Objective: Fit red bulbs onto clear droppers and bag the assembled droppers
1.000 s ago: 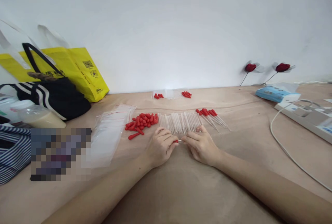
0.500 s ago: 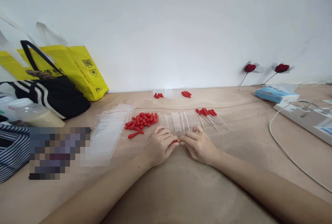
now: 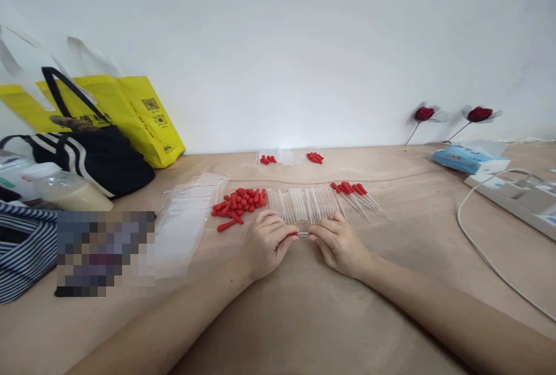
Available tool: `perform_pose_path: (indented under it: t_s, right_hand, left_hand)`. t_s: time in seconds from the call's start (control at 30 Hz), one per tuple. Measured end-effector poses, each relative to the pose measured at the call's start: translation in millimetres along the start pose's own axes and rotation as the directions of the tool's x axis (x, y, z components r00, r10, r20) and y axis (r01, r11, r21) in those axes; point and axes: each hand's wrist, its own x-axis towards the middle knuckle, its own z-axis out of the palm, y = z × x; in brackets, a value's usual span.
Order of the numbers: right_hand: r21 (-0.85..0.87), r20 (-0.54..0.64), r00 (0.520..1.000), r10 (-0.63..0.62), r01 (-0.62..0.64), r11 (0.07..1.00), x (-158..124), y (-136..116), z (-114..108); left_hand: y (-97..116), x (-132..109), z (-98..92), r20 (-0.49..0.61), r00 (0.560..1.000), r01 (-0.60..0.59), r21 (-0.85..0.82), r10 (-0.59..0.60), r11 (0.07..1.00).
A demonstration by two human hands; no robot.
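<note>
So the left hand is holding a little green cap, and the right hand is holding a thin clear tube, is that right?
Not quite: the cap isn't green. The head view shows the left hand holding a little red cap. The right hand is holding a thin clear tube, just as you said.

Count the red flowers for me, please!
2, both by the wall: the left flower up and left of the blue pack, the right flower showing above that pack. The yellow bag might hide more.
</note>
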Motion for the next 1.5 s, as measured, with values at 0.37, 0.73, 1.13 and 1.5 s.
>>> perform_pose_path:
  t_s: [0.37,0.73,1.13,1.5]
  right_hand:
    - [-0.044,0.055,0.999,0.003,-0.001,0.999,7,-1,-4]
    - [-0.264,-0.037,0.893,0.449,-0.443,0.857,3,53,-26]
    - [-0.474,0.034,0.546,0.837,-0.728,0.494,-7,93,-41]
    - [-0.441,0.062,0.538,0.840,-0.741,0.507,-3,91,-34]
  left_hand:
    - [0,3,-2.2,0.021,0.997,0.070,-0.018,-0.069,0.997]
    - [-6,1,-6.9,-0.020,0.980,0.200,0.052,-0.199,0.978]
    - [-7,1,-5.6,0.039,0.987,0.152,0.024,-0.153,0.988]
    - [-8,2,-5.6,0.062,0.990,0.123,0.019,-0.124,0.992]
